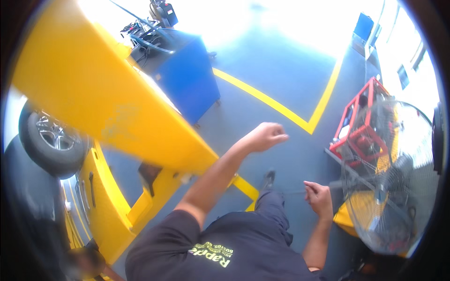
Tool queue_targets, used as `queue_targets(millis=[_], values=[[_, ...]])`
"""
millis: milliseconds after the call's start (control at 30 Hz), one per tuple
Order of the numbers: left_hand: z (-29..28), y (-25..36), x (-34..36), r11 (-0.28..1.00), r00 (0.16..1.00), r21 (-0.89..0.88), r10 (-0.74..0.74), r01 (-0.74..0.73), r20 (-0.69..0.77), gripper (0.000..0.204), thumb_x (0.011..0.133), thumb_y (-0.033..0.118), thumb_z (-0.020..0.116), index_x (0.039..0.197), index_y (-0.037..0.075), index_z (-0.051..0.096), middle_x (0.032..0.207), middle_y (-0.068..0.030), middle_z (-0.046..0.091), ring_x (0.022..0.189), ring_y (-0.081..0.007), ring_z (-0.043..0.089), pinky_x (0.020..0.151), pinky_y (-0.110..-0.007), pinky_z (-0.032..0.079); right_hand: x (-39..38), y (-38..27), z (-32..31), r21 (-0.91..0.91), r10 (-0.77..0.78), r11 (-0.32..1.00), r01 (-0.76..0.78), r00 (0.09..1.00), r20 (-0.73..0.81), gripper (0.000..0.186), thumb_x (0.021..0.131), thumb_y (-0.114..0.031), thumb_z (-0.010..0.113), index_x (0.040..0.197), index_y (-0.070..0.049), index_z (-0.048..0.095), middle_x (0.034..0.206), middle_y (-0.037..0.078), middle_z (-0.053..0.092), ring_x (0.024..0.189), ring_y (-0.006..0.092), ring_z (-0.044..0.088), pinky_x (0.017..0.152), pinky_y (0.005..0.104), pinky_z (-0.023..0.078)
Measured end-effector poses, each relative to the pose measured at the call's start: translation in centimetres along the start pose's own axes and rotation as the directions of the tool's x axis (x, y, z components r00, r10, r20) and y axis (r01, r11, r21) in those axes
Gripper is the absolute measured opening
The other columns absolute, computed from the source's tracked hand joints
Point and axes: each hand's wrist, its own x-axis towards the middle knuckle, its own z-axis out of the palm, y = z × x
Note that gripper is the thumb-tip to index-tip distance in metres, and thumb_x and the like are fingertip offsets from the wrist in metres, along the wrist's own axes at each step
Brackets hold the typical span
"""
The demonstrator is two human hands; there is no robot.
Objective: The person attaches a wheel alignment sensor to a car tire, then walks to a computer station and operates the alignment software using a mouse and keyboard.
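Landmark: yellow post [108, 93]. Blue cabinet [190, 79] just beyond the post, on its right; sides closed, inside can't be told. On its top: jumble of dark cables and small gear [147, 49], too washed out to sort. Red open-framed cart [367, 125], well right of the post: mixed items inside, one rounded and reddish [363, 142], rest blurry. Caged fan [398, 173], also well right of the post, partly in front of the cart.

Left hand [268, 136]: just right of the post's lower end, fingers loosely curled, back of hand up; inside of the curl hidden, so can't tell if fully closed. Left forearm crosses in front of the post's lower end; contact unclear. Right hand [319, 197]: farther right of the post, between it and the fan, nearer the fan but apart from it; fingers half bent, pointing back toward the post, can't tell if tips meet.

Left of the post: wheel [54, 138] with silver spokes. Below the post: yellow panel [101, 201] with a dark wrench-shaped tool [91, 187] against it.
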Motion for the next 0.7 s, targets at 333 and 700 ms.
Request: queue_targets(millis=[333,700], values=[[-6.3,-32.7,29.5,0.695,0.711,0.718,-0.521,0.032,0.473,0.058,0.095,0.056,0.068,0.121,0.004,0.073,0.121,-0.0209,0.074,0.116,-0.0395,0.07,0.096,-0.052,0.058,41.7,6.9,3.6,-0.24,0.031,0.971,0.006,0.988,0.149,0.036,0.099,-0.032,0.074,0.082,-0.001,0.067,0.061,0.012,0.063,0.055,0.0331,0.061,0.055,0.0446,0.045],[-29.2,-52.9,46.7,0.802,0.836,0.293,-0.549,0.521,0.015,0.027,0.102,0.037,0.061,0.107,0.011,0.07,0.109,-0.016,0.069,0.113,-0.0376,0.066,0.091,-0.052,0.055,89.4,6.9,14.4,-0.14,0.197,0.979,-0.148,0.514,0.835,0.022,0.1,-0.019,0.069,0.111,0.0,0.065,0.1,0.017,0.074,0.094,0.0296,0.07,0.086,0.0373,0.055]])
